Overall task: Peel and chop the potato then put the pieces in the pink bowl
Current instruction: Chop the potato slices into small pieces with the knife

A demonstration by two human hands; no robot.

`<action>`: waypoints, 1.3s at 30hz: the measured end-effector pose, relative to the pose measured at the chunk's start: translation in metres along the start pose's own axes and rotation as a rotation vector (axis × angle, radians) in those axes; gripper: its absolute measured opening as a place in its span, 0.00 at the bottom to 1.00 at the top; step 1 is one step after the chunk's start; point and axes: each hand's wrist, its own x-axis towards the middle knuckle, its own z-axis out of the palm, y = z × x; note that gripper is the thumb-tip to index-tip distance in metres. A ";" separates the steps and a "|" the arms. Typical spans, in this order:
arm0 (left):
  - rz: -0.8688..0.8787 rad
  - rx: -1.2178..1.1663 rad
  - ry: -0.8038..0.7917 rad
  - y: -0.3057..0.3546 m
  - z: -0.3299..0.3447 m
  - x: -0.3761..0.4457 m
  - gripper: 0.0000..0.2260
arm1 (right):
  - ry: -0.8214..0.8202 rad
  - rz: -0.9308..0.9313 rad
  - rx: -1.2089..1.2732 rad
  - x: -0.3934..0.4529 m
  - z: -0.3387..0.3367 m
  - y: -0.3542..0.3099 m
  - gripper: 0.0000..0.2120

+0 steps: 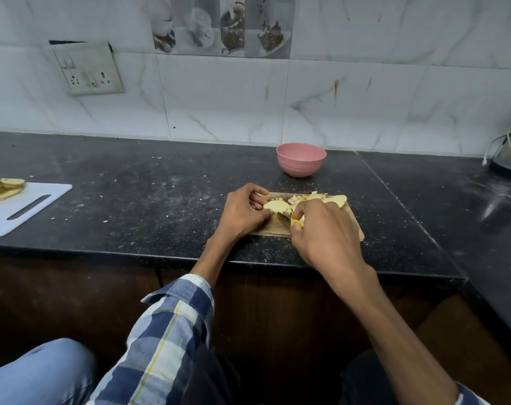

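Your hands meet over the board [270,228] at the counter's [149,211] front edge.
Your left hand [244,213] pinches a peeled potato [276,205] slice; your right hand [325,229] grips a yellow-handled knife [286,219], blade against it. Chopped pieces [302,197] lie at the board's far edge. Behind, near the wall, sits the pink bowl [301,159].

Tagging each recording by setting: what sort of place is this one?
Most likely a home kitchen: a dark stone counter against a marble-look tiled wall, a wooden chopping board with potato pieces, and a pink bowl.
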 end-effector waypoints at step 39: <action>-0.037 -0.087 0.065 0.001 -0.004 -0.005 0.12 | 0.063 -0.022 0.065 0.015 0.033 -0.019 0.12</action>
